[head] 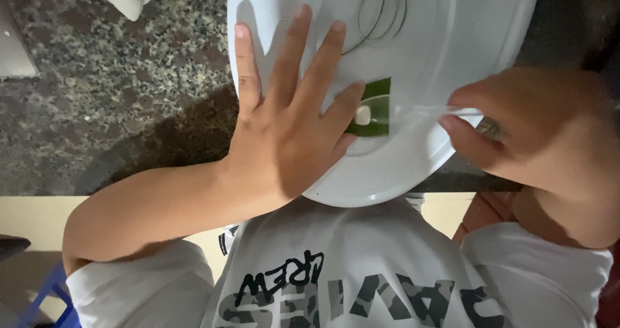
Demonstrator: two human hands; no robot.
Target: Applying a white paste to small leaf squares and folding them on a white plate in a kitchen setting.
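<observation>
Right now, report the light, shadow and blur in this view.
Head view: dim, warm light; the left hand casts a soft shadow on the white plate and the granite counter; the right hand, holding a clear spoon, looks slightly soft.

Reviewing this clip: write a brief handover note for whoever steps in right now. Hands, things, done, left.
Left hand: flat, fingers spread on the white plate, index fingertip on the green leaf.
Right hand: pinching a clear plastic spoon; its bowl lies over the leaf.
A small white piece sits on the leaf under the spoon. Thin green threads lie at the plate's far side.
Done: piece on the leaf.
Left: leaf not yet folded or tied.
</observation>
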